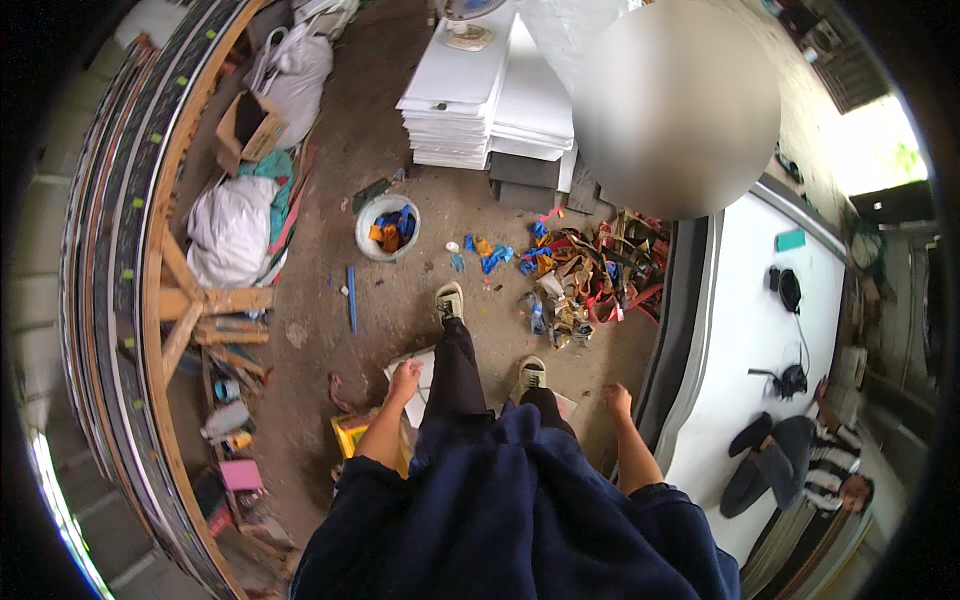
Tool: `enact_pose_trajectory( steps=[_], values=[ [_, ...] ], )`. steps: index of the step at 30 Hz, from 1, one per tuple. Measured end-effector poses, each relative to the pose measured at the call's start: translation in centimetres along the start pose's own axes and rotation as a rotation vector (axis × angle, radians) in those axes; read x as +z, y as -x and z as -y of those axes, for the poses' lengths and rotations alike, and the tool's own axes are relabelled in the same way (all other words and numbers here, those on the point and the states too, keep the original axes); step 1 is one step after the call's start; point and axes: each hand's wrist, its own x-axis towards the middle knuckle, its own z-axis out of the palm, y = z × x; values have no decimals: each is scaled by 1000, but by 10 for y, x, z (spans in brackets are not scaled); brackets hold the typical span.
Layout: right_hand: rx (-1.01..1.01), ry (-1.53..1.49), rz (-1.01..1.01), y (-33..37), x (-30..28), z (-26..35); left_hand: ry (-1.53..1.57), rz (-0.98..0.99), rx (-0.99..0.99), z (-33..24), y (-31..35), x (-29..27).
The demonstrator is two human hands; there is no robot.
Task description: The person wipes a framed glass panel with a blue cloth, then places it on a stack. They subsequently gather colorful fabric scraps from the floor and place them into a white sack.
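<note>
My left hand (404, 381) hangs beside my left thigh, fingers loosely curled with nothing visible in them. Below it on the floor lies a white flat piece (420, 366), next to a yellow crate (352, 432). On the other side, my right hand (618, 401) hangs by itself, also loosely curled and apparently holding nothing. It is nearest to the dark edge of a white-topped table (765, 300). My feet stand apart on the floor, the left shoe (450, 300) ahead of the right shoe (533, 374).
Ahead stand a white bucket (372, 250) holding blue and orange scraps, a heap of colourful scraps (595, 275) and stacked white sheets (452, 85). A blue stick (352, 300) lies on the floor. Wooden racking (165, 230) lines the left. Another person (800, 460) is beyond the table.
</note>
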Motion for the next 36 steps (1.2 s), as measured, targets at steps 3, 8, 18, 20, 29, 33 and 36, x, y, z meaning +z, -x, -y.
enact_pose_trajectory(
  steps=[3,8,18,20,29,33,36],
  values=[
    [-33,-91,-88,-20,2,85,60,99,83,23,-56,-17],
    [-131,-108,-183,-49,21,169,13,221,206,3,-150,-38],
    [28,-218,-168,-60,49,186,-265,394,335,-60,-221,-50],
    [73,-208,-167,-65,60,175,-217,416,408,-63,-225,-45],
    [235,-219,-27,-58,151,127,-336,440,381,-50,-248,-5],
    [269,-221,19,-75,197,141,-330,420,411,-21,-282,24],
    [145,-220,8,-119,242,163,-300,358,410,6,-312,41]
  ],
)
